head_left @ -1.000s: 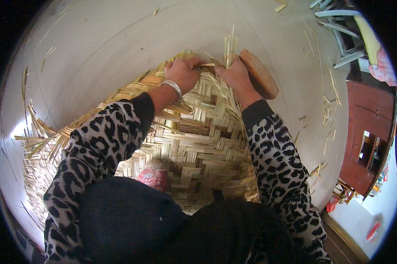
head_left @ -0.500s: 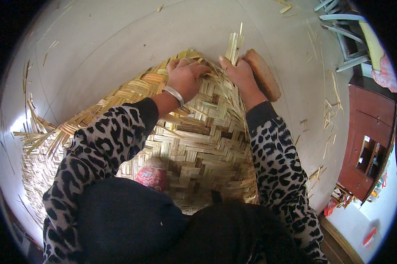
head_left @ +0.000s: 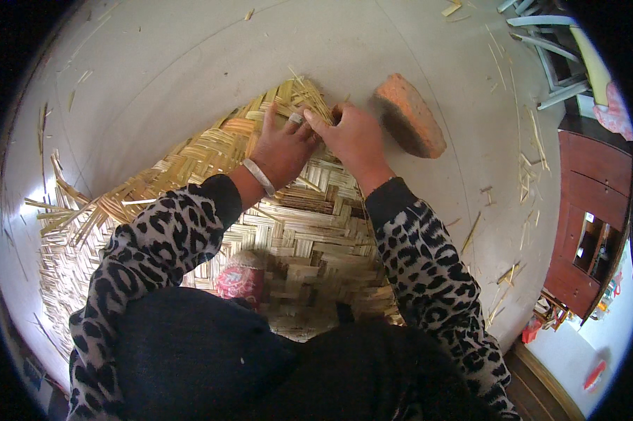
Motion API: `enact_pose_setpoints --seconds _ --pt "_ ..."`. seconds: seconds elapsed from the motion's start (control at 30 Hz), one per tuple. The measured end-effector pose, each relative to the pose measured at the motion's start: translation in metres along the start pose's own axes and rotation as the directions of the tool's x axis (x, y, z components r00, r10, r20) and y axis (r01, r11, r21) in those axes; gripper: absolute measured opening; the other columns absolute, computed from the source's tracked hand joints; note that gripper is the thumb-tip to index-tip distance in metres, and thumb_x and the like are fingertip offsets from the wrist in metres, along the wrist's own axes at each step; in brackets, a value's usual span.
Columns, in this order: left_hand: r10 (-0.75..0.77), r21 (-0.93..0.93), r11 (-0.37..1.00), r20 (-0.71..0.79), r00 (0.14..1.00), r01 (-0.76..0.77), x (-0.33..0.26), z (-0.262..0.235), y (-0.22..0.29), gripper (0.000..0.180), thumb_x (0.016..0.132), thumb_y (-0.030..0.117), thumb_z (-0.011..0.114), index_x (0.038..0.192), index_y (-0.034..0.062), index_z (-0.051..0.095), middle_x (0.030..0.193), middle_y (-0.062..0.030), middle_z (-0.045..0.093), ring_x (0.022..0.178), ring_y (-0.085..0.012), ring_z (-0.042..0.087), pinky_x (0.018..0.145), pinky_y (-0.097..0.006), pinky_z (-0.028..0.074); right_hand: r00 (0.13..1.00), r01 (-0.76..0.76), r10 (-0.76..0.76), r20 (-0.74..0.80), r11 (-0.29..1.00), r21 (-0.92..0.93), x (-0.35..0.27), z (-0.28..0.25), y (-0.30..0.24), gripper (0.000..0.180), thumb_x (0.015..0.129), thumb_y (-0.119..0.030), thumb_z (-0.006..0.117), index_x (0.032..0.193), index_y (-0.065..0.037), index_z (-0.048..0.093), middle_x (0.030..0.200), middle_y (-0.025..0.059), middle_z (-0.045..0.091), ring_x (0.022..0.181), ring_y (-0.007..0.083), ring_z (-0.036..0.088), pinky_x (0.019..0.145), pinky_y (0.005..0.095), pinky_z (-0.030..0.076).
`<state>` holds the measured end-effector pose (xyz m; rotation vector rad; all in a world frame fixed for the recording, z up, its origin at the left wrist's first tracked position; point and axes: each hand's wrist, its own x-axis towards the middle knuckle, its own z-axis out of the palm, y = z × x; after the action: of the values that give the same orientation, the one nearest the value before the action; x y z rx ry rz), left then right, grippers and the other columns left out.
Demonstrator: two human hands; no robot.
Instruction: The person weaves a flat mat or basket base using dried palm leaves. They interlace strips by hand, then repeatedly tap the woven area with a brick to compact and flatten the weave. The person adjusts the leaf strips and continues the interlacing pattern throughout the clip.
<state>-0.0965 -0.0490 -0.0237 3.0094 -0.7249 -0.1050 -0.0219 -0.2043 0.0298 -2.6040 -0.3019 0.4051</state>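
Note:
A woven mat of pale split strips (head_left: 316, 242) spreads over the floor beneath my arms, its far corner folded and bristling with loose strip ends. At that corner my right hand (head_left: 358, 140) is closed round a bundle of strips (head_left: 313, 99), bent over to the left. My left hand (head_left: 283, 151), with a ring and a bracelet (head_left: 259, 177), rests on the weave beside it. Its index finger stretches out, and its other fingertips meet the right hand at the bundle. A reddish brick (head_left: 416, 116) lies on the floor just right of my right hand.
My foot in a red patterned shoe (head_left: 242, 281) stands on the mat. Loose strips stick out at the mat's left edge (head_left: 71, 210), and scraps (head_left: 527, 175) litter the floor at right. Beyond are a metal-legged stool (head_left: 551, 56) and a dark red cabinet (head_left: 586, 210).
My right hand has swung left, folding the upright strip bundle over toward the mat's corner. My left hand has shifted slightly left and nearer me. The brick now stands apart from my right hand.

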Motion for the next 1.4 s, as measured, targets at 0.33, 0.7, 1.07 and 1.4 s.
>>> enact_pose_setpoints --seconds 0.33,0.7,1.07,1.4 --pt "-0.015 -0.087 0.996 -0.138 0.990 0.003 -0.006 0.004 0.002 0.053 0.092 0.025 0.059 0.143 0.0117 0.058 0.152 -0.0164 0.051 0.153 -0.0274 0.033 0.118 -0.070 0.023 0.989 0.126 -0.143 0.037 0.950 0.286 -0.030 -0.001 0.000 0.084 0.085 -0.068 0.069 0.121 0.008 0.066 0.111 0.0276 0.069 0.106 0.0403 0.066 0.096 0.0479 0.051" --pt "-0.419 -0.726 0.640 -0.053 0.906 0.253 -0.015 0.011 -0.064 0.043 0.092 0.017 0.063 0.134 0.0093 0.062 0.136 -0.0155 0.064 0.122 -0.0375 0.062 0.105 -0.042 0.051 0.943 0.331 -0.330 -0.026 0.944 0.010 -0.049 0.040 0.007 0.080 0.090 -0.042 0.068 0.143 0.012 0.044 0.148 0.0329 0.046 0.138 0.0476 0.043 0.119 0.0516 0.032" --pt "-0.252 -0.639 0.750 -0.041 0.967 0.168 -0.031 0.003 -0.071 0.043 0.097 0.022 0.058 0.139 0.0092 0.059 0.141 -0.0184 0.059 0.123 -0.0393 0.060 0.108 -0.046 0.048 0.903 0.424 -0.427 -0.048 0.904 -0.055 -0.041 0.053 0.008 0.065 0.088 -0.020 0.064 0.144 0.007 0.046 0.149 0.0267 0.049 0.140 0.0443 0.043 0.120 0.0516 0.033" --pt "0.082 -0.565 0.825 0.126 0.989 0.004 -0.070 -0.070 -0.062 0.112 0.065 0.054 0.090 0.156 0.0115 0.041 0.153 -0.0223 0.048 0.143 -0.0417 0.043 0.121 -0.057 0.028 0.906 0.418 -0.422 0.026 0.904 0.086 -0.034 0.042 0.012 0.057 0.094 -0.016 0.054 0.143 0.011 0.046 0.149 0.0313 0.048 0.141 0.0465 0.042 0.121 0.0486 0.032"
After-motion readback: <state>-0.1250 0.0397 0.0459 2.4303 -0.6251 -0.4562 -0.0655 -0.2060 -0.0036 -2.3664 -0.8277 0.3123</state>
